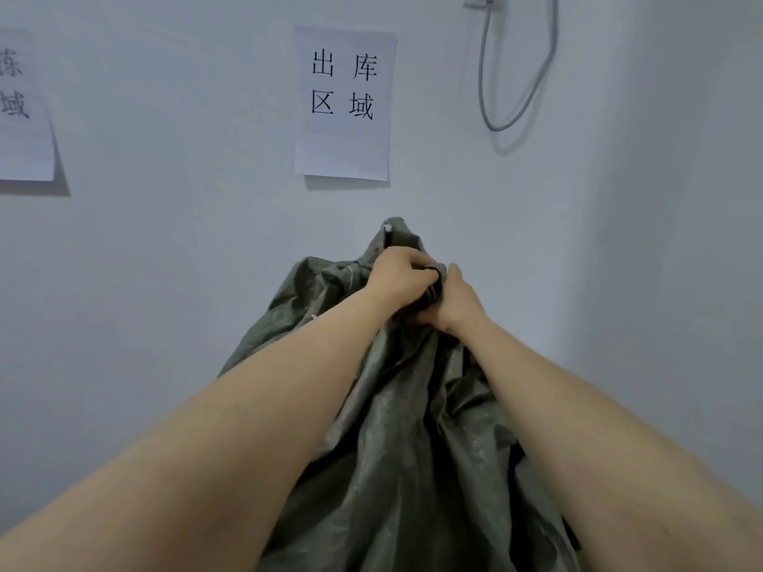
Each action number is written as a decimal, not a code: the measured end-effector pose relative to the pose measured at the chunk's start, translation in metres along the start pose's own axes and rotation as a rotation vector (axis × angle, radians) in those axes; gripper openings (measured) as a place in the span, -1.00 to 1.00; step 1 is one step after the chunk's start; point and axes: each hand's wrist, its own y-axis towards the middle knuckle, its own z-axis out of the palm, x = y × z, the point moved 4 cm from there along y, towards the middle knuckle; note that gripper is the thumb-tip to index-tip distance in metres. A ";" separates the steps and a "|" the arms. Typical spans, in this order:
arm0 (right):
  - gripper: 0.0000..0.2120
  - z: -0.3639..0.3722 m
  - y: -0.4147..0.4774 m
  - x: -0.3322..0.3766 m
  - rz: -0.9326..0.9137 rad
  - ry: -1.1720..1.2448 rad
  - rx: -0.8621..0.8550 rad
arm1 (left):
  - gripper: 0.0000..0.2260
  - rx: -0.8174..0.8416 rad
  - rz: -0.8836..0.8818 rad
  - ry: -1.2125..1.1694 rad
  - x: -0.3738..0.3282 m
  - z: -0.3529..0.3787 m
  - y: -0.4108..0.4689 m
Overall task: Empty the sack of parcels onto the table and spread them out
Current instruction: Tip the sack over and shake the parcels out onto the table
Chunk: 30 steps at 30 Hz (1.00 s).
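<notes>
Both bare arms reach forward and up toward the far wall. The left hand (398,274) and right hand (456,301) sit side by side, each grip clenched on a gathered bunch of the crumpled olive-green woven plastic sack (396,447). The sack hangs down from the hands between the forearms, its cloth slack and creased, one corner poking above the knuckles. On the pale wall behind are a white paper notice with black characters (344,103), a second notice (22,113) at far left, and a looped grey cable (516,84) at upper right.

light: soft, even — shadows: faint under papers (344,103) | edges: wide-angle bowing
</notes>
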 end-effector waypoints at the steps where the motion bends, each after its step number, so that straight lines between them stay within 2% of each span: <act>1: -0.49 -0.003 0.002 -0.002 -0.044 -0.180 -0.113 | -0.77 0.015 -0.037 -0.095 0.003 -0.004 -0.001; 2: -0.71 -0.007 0.004 -0.004 -0.092 -0.280 -0.199 | -0.73 0.013 -0.045 -0.147 0.008 -0.011 -0.002; 3: -0.80 -0.013 0.005 -0.005 -0.103 -0.279 -0.241 | -0.62 0.005 -0.029 -0.105 0.014 -0.020 -0.002; 5: -0.81 -0.027 0.011 -0.009 -0.080 -0.175 -0.306 | -0.19 0.024 -0.028 0.254 0.037 -0.039 -0.002; 7: -0.81 -0.042 0.019 -0.013 -0.053 -0.059 -0.380 | 0.20 0.058 -0.116 0.566 0.068 -0.056 -0.009; 9: -0.82 -0.051 0.023 -0.019 -0.013 0.135 -0.434 | 0.37 0.057 -0.212 0.669 0.099 -0.064 -0.015; 12: -0.80 -0.061 0.025 -0.028 0.048 0.464 -0.434 | 0.44 0.068 -0.389 0.625 0.130 -0.068 -0.021; 14: -0.80 -0.069 0.023 -0.030 0.052 0.634 -0.436 | 0.43 0.045 -0.471 0.529 0.140 -0.070 -0.025; 17: -0.74 -0.076 0.018 -0.034 0.065 0.816 -0.459 | 0.34 -0.003 -0.529 0.220 0.151 -0.063 -0.020; 18: -0.74 -0.077 0.018 -0.037 0.064 0.861 -0.470 | 0.21 0.008 -0.542 0.180 0.155 -0.059 -0.017; 19: -0.77 -0.078 0.016 -0.039 0.065 0.856 -0.478 | -0.03 0.040 -0.552 0.222 0.156 -0.056 -0.015; 20: -0.84 -0.080 0.017 -0.041 0.061 0.715 -0.491 | -0.32 0.064 -0.553 0.323 0.156 -0.056 -0.011; 21: -0.90 -0.085 0.018 -0.040 0.061 0.393 -0.483 | -0.53 0.067 -0.559 0.427 0.152 -0.057 -0.007; 23: -0.78 -0.091 0.016 -0.037 0.153 -0.432 -0.376 | -0.65 0.051 -0.552 0.548 0.137 -0.060 0.002; 24: -0.71 -0.092 0.015 -0.037 0.202 -0.681 -0.328 | -0.65 0.026 -0.543 0.526 0.127 -0.062 0.008; 25: -0.66 -0.095 0.013 -0.035 0.249 -0.823 -0.274 | -0.64 -0.010 -0.552 0.429 0.118 -0.063 0.015; 26: -0.62 -0.097 0.014 -0.036 0.313 -0.813 -0.217 | -0.65 -0.046 -0.568 0.279 0.108 -0.063 0.021; 27: -0.60 -0.100 0.015 -0.036 0.377 -0.686 -0.178 | -0.66 -0.103 -0.569 0.106 0.099 -0.064 0.029; 29: -0.65 -0.100 0.019 -0.032 0.436 -0.254 -0.155 | -0.69 -0.235 -0.542 -0.248 0.077 -0.064 0.041; 30: -0.66 -0.101 0.023 -0.026 0.387 -0.060 -0.167 | -0.69 -0.265 -0.515 -0.407 0.065 -0.063 0.047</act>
